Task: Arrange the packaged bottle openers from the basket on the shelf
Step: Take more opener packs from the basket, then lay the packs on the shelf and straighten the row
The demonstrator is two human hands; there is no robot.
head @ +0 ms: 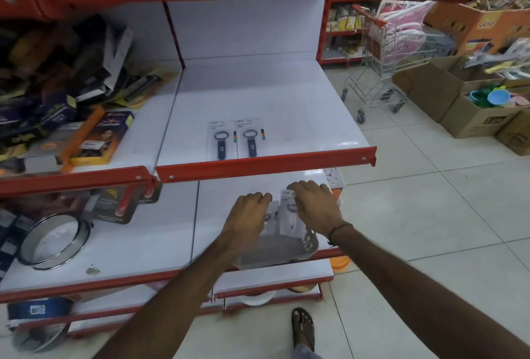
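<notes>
Two packaged bottle openers lie side by side near the front lip of the white upper shelf [258,94], the left one [221,140] and the right one [250,139]. On the shelf below stands a grey basket [308,244] with more packaged openers upright in it. My right hand [314,203] grips the top of one white packet [288,212] in the basket. My left hand [248,215] reaches into the basket over another packet, whose opener ring shows at its fingers; its grip is hidden.
Boxes and packets are piled on the upper shelf to the left [71,100]. A round metal sieve [53,239] lies on the lower shelf. A small shopping trolley [381,51] and cardboard boxes [470,106] stand on the tiled floor to the right.
</notes>
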